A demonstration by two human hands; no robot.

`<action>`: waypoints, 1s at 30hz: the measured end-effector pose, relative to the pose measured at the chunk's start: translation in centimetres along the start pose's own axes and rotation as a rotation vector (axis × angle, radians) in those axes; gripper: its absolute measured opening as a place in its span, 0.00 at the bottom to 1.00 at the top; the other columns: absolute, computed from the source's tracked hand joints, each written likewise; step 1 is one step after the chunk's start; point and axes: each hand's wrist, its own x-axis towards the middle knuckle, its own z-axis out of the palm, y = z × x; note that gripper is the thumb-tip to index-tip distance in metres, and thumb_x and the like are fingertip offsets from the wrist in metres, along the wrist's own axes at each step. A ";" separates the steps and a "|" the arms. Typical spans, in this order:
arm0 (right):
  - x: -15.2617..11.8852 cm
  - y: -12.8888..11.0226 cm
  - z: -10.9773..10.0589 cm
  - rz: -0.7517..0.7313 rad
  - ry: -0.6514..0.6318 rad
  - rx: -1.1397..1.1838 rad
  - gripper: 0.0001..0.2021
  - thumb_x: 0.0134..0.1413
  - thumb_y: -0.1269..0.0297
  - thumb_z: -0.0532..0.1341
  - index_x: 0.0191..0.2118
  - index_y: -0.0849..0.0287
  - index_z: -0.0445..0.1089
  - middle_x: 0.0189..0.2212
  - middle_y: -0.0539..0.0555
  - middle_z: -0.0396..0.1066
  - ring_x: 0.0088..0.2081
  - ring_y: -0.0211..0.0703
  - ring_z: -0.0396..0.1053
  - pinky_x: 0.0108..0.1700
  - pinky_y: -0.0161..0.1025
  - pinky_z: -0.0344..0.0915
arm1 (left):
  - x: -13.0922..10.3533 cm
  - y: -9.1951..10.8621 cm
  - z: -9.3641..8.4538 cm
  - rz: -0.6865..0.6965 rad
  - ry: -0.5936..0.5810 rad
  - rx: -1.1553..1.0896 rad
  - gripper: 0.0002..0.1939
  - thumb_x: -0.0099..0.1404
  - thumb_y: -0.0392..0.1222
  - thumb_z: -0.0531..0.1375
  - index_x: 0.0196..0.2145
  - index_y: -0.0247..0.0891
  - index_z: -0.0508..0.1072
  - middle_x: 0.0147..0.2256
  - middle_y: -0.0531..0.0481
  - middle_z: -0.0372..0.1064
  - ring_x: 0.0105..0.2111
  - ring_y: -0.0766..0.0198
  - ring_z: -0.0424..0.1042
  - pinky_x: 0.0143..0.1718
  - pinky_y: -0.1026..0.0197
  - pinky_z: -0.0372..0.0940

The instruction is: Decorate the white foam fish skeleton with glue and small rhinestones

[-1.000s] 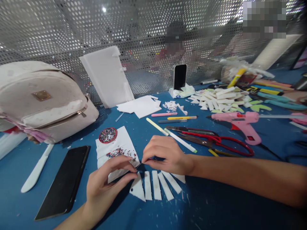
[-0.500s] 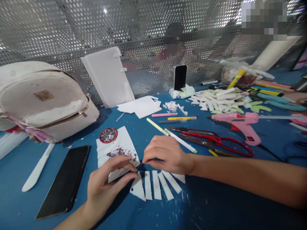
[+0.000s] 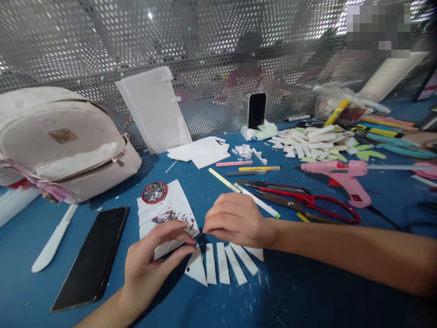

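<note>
My left hand [image 3: 153, 259] has thumb and forefinger nearly together at the top tip of a white triangular piece [image 3: 197, 269] with a small dark hole. My right hand [image 3: 235, 221] is closed, its fingertips just to the right of the left ones. A thin strand seems to run between the two hands, too fine to name. Several white strips [image 3: 223, 264] lie fanned out below my right hand, with another white piece [image 3: 255, 253] partly under the wrist. Behind my left fingers, sequins [image 3: 169, 216] are scattered on a white sheet [image 3: 180, 196] beside a red-rimmed dish of sequins [image 3: 154, 192].
At left are a black phone [image 3: 90, 259], a white knife [image 3: 54, 239] and a backpack [image 3: 64, 146]. Scissors with red handles [image 3: 336, 207], markers [image 3: 259, 168], a pink glue gun [image 3: 344, 175] and white offcuts [image 3: 314, 141] lie right. A phone [image 3: 256, 111] stands against the perforated panel.
Hardly anything differs. My right fingers have shifted very slightly; my left hand keeps its place at the triangular piece.
</note>
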 end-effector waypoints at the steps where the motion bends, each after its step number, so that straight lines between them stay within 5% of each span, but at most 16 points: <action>1: 0.0 0.0 -0.1 -0.001 -0.005 -0.009 0.05 0.66 0.67 0.59 0.39 0.61 0.72 0.34 0.52 0.77 0.34 0.39 0.68 0.38 0.38 0.65 | 0.0 -0.1 0.0 -0.005 -0.002 -0.004 0.25 0.62 0.28 0.67 0.54 0.42 0.70 0.35 0.53 0.78 0.35 0.64 0.79 0.45 0.63 0.73; 30: -0.2 0.0 -0.1 -0.043 -0.034 -0.114 0.04 0.66 0.66 0.60 0.41 0.58 0.72 0.34 0.50 0.78 0.34 0.37 0.70 0.36 0.37 0.62 | -0.1 0.0 0.0 0.000 0.023 0.035 0.24 0.62 0.28 0.67 0.54 0.41 0.70 0.36 0.53 0.79 0.35 0.65 0.80 0.45 0.64 0.72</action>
